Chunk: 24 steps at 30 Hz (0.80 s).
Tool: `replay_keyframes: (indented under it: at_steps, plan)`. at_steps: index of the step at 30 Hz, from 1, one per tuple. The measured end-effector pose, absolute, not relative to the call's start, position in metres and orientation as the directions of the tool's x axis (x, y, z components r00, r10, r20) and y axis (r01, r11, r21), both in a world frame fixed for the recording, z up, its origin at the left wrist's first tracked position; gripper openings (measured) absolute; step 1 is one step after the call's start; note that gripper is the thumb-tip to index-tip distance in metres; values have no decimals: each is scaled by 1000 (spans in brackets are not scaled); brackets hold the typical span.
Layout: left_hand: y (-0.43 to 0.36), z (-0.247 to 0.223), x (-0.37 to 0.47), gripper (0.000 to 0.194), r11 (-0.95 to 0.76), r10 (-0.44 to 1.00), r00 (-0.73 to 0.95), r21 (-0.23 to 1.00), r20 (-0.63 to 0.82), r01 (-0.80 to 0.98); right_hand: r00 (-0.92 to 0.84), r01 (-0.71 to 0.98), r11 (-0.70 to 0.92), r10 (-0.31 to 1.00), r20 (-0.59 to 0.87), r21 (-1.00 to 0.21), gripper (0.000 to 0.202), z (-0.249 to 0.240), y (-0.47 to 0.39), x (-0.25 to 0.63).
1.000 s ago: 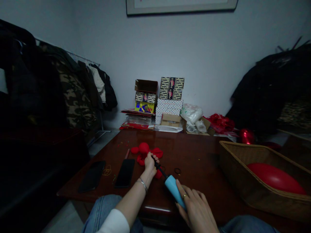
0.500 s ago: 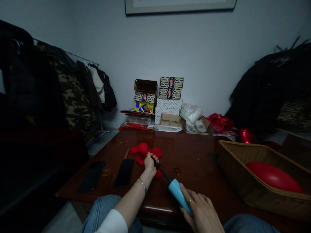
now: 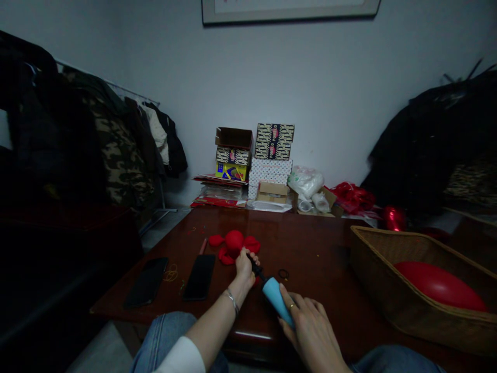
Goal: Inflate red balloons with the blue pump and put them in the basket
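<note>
A hand balloon pump with a light blue barrel [image 3: 278,301] and a black front end slants across the table's near side. My right hand [image 3: 310,324], with a gold ring, is closed around the blue barrel. My left hand [image 3: 245,264] grips the black end, and its fingers partly hide the nozzle. Just past the left hand is a round, partly filled red balloon [image 3: 234,241]; whether the fingers also pinch its neck cannot be made out. Limp red balloons [image 3: 252,244] lie around it, one partly under my left hand.
Two dark phones [image 3: 199,277] [image 3: 147,282], yellow rubber bands [image 3: 171,272] and a black hair tie [image 3: 283,273] lie on the brown table [image 3: 306,243]. At right stands a wicker basket [image 3: 373,259] holding a large red balloon [image 3: 438,285]. Stacked boxes [image 3: 270,171] stand behind the table.
My right hand has pushed the blue barrel up and left toward my left hand, so less of the black rod shows. The round red balloon looks slightly larger and sits slightly farther right.
</note>
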<state>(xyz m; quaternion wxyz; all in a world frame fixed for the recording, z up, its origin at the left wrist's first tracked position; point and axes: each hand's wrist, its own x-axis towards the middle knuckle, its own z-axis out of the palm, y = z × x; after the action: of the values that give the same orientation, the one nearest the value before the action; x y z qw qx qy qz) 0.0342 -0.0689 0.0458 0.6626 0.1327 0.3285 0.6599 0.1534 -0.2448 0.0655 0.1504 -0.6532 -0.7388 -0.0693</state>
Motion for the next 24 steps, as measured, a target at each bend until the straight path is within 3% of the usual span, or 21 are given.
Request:
replay_keyframes:
  at_steps: [14,24]
  plan:
    - [-75,48,36,26,122,968,-35,589,-247,-799,-105,993,116,945,310,-17,56,76,-226,138]
    - [-70,52,31,26,101,959,-93,629,-268,-771,-99,992,117,946,309,-39,57,69,-231,139]
